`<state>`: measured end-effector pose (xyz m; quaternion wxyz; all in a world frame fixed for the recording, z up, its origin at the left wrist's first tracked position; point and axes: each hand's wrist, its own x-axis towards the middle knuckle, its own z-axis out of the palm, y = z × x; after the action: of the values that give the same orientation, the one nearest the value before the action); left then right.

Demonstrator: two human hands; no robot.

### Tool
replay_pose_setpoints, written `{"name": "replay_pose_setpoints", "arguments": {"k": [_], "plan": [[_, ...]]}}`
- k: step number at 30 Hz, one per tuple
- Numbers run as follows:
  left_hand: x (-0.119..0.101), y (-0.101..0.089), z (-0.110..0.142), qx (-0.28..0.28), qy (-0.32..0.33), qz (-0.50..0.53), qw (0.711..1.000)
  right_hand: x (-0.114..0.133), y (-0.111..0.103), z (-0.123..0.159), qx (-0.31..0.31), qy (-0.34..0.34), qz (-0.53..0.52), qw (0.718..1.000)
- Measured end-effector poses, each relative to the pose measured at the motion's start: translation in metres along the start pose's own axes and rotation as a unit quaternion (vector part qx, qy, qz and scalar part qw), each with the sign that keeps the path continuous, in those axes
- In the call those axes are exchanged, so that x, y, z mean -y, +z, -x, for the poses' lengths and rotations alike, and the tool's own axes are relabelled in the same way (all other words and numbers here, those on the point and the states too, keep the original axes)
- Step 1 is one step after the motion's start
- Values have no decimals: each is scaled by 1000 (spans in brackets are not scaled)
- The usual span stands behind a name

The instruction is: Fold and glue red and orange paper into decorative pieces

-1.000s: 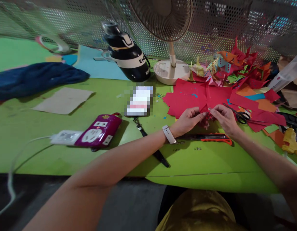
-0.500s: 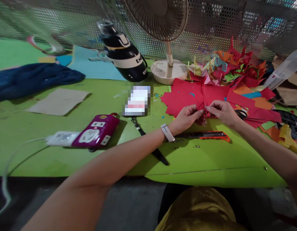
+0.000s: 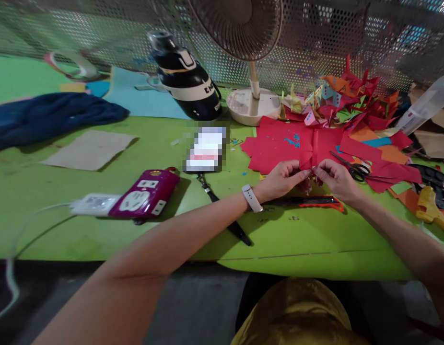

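Observation:
My left hand (image 3: 279, 181), with a pale watch band (image 3: 252, 199) on its wrist, pinches a piece of folded red paper (image 3: 306, 159) between thumb and fingers. Opposite it, my right hand (image 3: 337, 181) is closed on the same paper, thumb and forefinger meeting the left fingertips. Part of the paper is hidden by the fingers. Behind them lie larger red paper sheets (image 3: 275, 148) with small blue scraps on top. Black-handled scissors (image 3: 358, 171) rest just beyond my right hand. An orange and black utility knife (image 3: 321, 201) lies on the table in front of both hands.
Folded paper scraps (image 3: 347, 96) are heaped at the back right, near a yellow glue gun (image 3: 428, 206). A fan (image 3: 253, 106), black bottle (image 3: 191, 91) and phone (image 3: 205, 151) stand or lie centrally. A purple power strip (image 3: 146, 191) and blue cloth (image 3: 52, 117) are leftward.
Both hands have shifted slightly toward me and to the right, still pinching the red paper. More of the scissors and the blue scraps now shows.

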<state>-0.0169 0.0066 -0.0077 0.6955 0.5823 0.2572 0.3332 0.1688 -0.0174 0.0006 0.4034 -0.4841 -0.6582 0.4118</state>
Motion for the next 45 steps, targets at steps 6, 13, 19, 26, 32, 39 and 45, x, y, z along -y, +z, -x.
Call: {"name": "replay_pose_setpoints", "arguments": {"k": [6,13,19,26,32,39,45], "plan": [[0,-3,1,23,-19,21,999,2,-1,4,8,-1,-35,999],[2,-3,1,57,-34,65,996,-1,-2,6,14,14,-56,998],[2,-4,1,45,-38,43,997,-2,0,9,-53,-15,2,998],[-1,-9,1,41,-24,14,999,0,-7,6,-106,-12,-1,994],[-3,-6,2,74,-37,29,996,1,-8,6,-133,-14,-23,991],[-5,-4,4,55,-15,-8,998,3,-6,8,-132,-13,-21,991],[-3,-4,3,29,23,-50,998,6,-5,9,-143,-16,-21,989]]}}
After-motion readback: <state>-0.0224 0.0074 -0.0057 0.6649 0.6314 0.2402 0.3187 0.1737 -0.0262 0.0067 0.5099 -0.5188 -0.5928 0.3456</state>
